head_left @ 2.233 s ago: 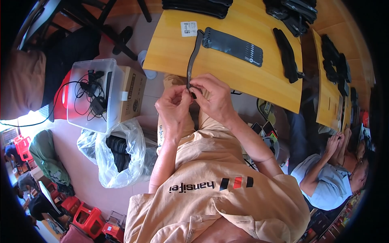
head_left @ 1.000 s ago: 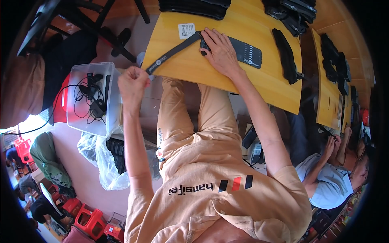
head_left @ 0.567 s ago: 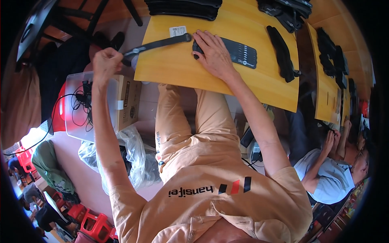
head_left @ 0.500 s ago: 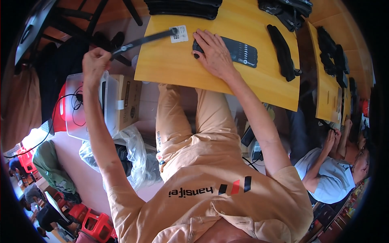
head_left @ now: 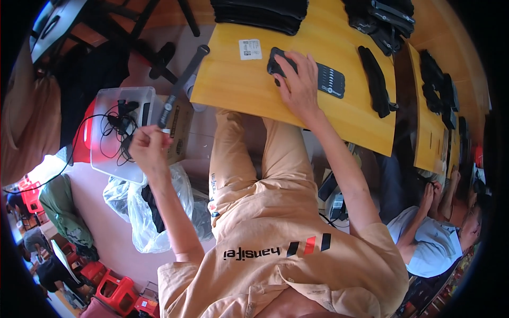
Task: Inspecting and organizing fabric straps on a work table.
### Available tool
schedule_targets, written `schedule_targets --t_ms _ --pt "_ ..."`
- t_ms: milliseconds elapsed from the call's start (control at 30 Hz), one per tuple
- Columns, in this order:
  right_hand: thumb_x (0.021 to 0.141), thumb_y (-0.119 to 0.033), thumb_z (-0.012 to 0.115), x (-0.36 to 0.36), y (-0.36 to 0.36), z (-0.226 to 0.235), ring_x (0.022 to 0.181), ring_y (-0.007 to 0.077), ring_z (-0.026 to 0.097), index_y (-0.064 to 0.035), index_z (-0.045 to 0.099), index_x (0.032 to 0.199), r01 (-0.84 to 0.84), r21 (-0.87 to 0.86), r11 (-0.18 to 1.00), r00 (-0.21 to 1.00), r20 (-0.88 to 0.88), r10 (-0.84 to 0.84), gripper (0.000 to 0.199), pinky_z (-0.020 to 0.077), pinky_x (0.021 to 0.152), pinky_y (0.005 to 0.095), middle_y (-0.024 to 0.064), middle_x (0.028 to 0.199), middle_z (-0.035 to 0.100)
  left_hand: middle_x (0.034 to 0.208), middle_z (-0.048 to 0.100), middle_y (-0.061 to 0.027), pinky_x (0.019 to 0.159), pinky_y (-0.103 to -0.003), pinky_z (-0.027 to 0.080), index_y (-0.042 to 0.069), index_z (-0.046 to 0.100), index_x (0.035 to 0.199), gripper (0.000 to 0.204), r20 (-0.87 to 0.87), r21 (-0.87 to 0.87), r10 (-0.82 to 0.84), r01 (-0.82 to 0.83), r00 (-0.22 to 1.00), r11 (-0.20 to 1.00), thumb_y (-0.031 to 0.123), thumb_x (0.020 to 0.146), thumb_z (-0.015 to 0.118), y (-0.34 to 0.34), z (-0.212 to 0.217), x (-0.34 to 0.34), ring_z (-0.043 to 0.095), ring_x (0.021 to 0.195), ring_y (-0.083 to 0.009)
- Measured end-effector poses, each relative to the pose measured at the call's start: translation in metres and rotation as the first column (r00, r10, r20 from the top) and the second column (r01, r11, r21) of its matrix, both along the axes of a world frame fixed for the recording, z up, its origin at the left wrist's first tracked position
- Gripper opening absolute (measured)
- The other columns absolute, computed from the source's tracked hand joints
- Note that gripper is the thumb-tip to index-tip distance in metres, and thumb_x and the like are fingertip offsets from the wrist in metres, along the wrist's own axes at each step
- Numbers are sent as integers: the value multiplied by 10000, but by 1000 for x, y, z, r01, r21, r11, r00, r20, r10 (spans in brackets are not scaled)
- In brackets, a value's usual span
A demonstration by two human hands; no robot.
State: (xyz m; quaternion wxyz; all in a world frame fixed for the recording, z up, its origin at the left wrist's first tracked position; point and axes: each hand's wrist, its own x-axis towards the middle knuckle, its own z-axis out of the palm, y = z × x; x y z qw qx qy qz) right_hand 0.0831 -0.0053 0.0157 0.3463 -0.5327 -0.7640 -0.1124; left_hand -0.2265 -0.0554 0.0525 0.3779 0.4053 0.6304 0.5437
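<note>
My left hand is closed around one end of a long black strap, held out to my left above a clear plastic bin with black cables in it. The strap runs up and to the right toward the corner of the yellow wooden table. My right hand lies flat on a black rectangular pad with a row of pale marks, on the table top. A small white label lies on the table left of the pad.
Stacks of black straps line the table's far edge, with more at the far right and one curved piece. A cardboard box and a clear bag sit beside my leg. Another person sits at the right.
My hands parted from working the strap together over my lap. The right went onto the pad on the table; the left swung the strap out left, up, then down over the bin.
</note>
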Motion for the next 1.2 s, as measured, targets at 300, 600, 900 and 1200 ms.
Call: schedule_targets --t_ms 300,600,900,1200 --pt "701 38 635 -86 -65 17 854 306 568 -4 591 983 -457 -278 845 769 -600 219 288 472 729 343 136 954 547 679 600 -36 578 -185 452 -20 560 802 46 159 30 -27 23 987 999 17 827 575 -39 -33 83 568 593 -71" --pt "699 29 644 -92 -64 8 814 304 598 8 612 932 -533 -274 801 696 -681 230 236 489 708 348 136 896 584 713 608 -32 590 -187 457 -39 577 839 82 142 -4 -78 80 987 997 43 848 578 -47 -30 95 576 630 -67" --pt "731 27 653 -88 -69 13 725 236 622 16 649 883 -453 -284 845 753 -629 192 153 499 623 298 120 854 627 705 623 -37 607 -205 465 -38 596 846 97 68 13 -88 87 994 996 59 843 590 -48 -34 99 582 636 -76" --pt "701 -16 649 -85 -70 11 694 297 601 3 634 839 -463 -241 853 764 -596 247 140 501 618 360 115 810 594 656 624 -62 585 -227 474 -25 604 817 89 -141 -1 -114 115 983 993 63 810 611 -46 -26 102 582 594 -85"
